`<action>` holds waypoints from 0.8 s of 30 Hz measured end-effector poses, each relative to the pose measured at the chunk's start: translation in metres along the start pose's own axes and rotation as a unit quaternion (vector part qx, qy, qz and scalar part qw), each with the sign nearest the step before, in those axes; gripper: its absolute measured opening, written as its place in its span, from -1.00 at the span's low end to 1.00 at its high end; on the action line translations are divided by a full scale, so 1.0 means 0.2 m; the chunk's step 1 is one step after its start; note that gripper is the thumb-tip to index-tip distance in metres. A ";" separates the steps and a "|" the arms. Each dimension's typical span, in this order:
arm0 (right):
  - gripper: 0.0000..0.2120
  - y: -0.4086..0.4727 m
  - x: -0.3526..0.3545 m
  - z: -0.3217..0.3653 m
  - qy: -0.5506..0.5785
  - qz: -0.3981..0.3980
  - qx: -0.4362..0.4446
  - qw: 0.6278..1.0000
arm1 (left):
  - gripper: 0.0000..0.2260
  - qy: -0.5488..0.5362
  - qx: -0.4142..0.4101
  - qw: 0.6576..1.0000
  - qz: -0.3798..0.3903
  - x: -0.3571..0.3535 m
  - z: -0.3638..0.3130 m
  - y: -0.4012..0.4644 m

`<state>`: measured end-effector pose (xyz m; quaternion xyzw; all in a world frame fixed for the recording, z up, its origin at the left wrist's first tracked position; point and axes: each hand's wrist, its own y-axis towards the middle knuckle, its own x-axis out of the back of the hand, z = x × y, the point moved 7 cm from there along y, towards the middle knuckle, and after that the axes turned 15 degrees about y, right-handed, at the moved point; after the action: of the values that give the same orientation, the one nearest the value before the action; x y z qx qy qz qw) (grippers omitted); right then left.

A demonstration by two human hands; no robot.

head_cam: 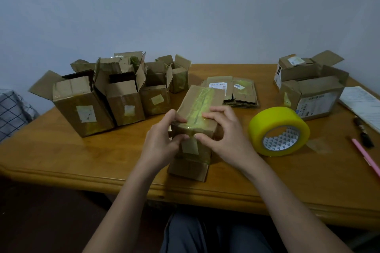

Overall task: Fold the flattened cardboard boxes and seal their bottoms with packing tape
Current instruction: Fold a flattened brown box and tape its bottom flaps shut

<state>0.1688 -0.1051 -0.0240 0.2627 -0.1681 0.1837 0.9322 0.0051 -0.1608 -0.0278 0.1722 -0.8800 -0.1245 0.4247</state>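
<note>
A folded cardboard box [200, 100] stands upside down in the middle of the table, a strip of yellowish tape running along its bottom seam. My left hand [164, 137] grips its near left corner, fingers on top and thumb on the front face. My right hand [224, 133] holds the near right corner, fingertips pressing the tape end over the edge. A roll of yellow packing tape [278, 130] lies on its side just right of my right hand. A stack of flattened boxes [238, 92] lies behind the box.
Several folded open-topped boxes [115, 96] crowd the table's left back. Two larger boxes [310, 88] stand at the back right. A white sheet [364, 102], a dark tool [364, 133] and a pink pen [368, 158] lie by the right edge. The wooden table's front edge [185, 189] runs close to my lap.
</note>
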 end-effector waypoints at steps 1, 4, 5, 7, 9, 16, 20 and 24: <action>-0.49 0.00 -0.03 0.00 -0.007 0.019 0.003 1.000 | -0.70 0.000 0.005 1.000 -0.001 0.00 0.02 0.00; -0.57 0.02 -0.06 -0.02 0.063 0.067 0.001 0.996 | -0.61 -0.006 0.030 1.000 0.000 0.01 0.07 0.01; -0.62 0.04 -0.03 -0.02 0.099 0.044 -0.004 0.994 | -0.56 0.012 0.031 0.999 0.005 0.02 0.06 0.01; -0.68 0.08 0.06 -0.04 0.144 -0.043 -0.016 0.989 | -0.50 0.052 -0.009 0.999 0.014 0.03 0.01 0.00; -0.64 0.14 0.09 -0.05 0.129 -0.093 -0.026 0.987 | -0.61 0.052 -0.074 0.996 0.012 0.03 -0.05 -0.01; -0.71 0.36 -0.06 -0.20 0.101 0.004 -0.111 0.989 | -0.47 0.003 -0.022 1.000 0.006 -0.04 0.01 0.01; -0.71 0.39 -0.06 -0.24 0.111 -0.004 -0.149 0.983 | -0.46 0.011 -0.027 1.000 0.000 -0.05 0.04 0.03; -0.63 0.35 -0.05 -0.25 0.135 0.021 -0.173 0.975 | -0.55 -0.033 -0.019 0.999 0.004 -0.02 0.09 0.02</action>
<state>0.1413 -0.0248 -0.0378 0.0661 -0.0751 0.2051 0.9736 -0.0075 -0.1537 -0.0388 0.1564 -0.8917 -0.1451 0.3992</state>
